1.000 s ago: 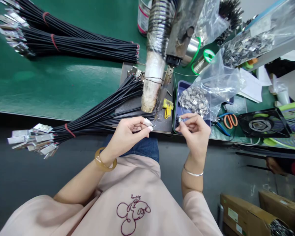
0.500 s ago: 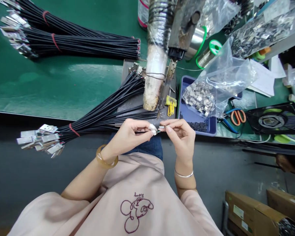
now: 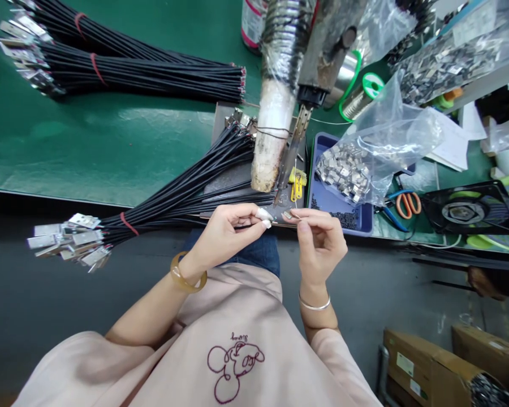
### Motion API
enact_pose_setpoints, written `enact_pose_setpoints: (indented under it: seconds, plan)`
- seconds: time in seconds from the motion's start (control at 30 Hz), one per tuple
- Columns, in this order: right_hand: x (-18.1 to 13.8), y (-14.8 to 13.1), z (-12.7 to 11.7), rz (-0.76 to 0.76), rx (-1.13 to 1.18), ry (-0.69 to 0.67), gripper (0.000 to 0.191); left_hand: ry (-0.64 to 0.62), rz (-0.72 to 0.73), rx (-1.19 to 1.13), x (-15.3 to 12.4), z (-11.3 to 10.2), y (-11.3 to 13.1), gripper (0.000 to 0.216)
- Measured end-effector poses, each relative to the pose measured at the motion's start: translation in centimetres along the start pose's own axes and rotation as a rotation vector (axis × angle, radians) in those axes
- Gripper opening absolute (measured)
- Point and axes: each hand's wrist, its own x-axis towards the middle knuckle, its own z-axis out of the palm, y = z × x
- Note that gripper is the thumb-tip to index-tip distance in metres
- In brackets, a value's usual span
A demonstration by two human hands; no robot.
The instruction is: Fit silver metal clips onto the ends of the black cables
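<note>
My left hand (image 3: 227,233) is closed in a pinch on the end of a black cable from the bundle of black cables (image 3: 182,189) that fans across the bench edge. My right hand (image 3: 320,240) is closed too, pinching a thin solder wire (image 3: 296,189) that rises toward the soldering iron tip (image 3: 290,158). A small metal piece (image 3: 287,215) sits between the two hands on the dark work plate (image 3: 237,181). The tips of my thumbs are taped white.
A blue tray (image 3: 341,209) holds a clear bag of small metal shells (image 3: 343,169). More tied cable bundles (image 3: 123,68) lie on the green mat. Solder spools (image 3: 360,96), orange-handled scissors (image 3: 407,203), a small fan (image 3: 466,212) and cardboard boxes (image 3: 424,367) are to the right.
My right hand came left from the blue tray with a small metal piece and met my left hand. It now pinches the solder wire beside the piece.
</note>
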Motion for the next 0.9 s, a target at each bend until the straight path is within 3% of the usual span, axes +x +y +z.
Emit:
enact_pose_setpoints:
  seconds: [0.2,0.43,0.63,0.8,0.9]
  plan:
    - [-0.1,-0.2,0.1,-0.040,-0.026,-0.066,0.013,0.007,-0.001,0.006,-0.1,0.1,-0.2,0.009]
    - [-0.1,0.0,0.1,-0.053,-0.080,-0.008,0.012,0.104,-0.073,0.014,0.0,0.6,-0.1,0.012]
    - [-0.4,0.2,0.5,-0.259,-0.273,-0.065,0.016,0.131,-0.069,0.003,0.2,0.8,-0.1,0.009]
    - [-0.3,1.0,0.7,-0.107,-0.167,-0.034,0.013,0.172,-0.066,0.020,0.3,0.8,0.0,0.007]
    - [-0.2,1.3,0.7,-0.101,-0.150,-0.049,0.013,0.175,-0.058,0.024,0.4,0.8,0.0,0.009]
